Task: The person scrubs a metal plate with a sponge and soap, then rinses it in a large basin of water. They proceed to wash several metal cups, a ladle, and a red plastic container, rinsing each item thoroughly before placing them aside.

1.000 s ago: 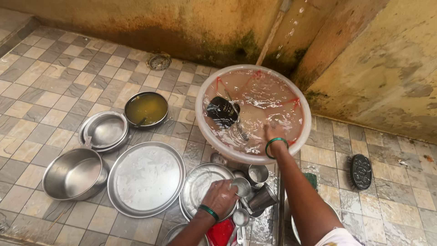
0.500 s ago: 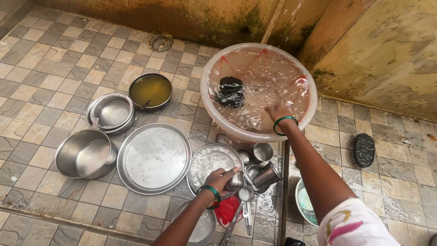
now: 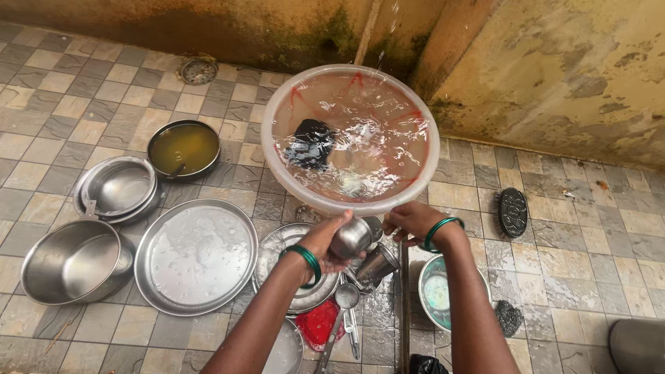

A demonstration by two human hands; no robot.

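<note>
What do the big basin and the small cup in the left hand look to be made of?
Basin: likely plastic, translucent whitish, since the water and red lines show through its wall. Cup, held in the left hand: probably steel, with a bright mirror-like grey shine like the plate beside it.
</note>
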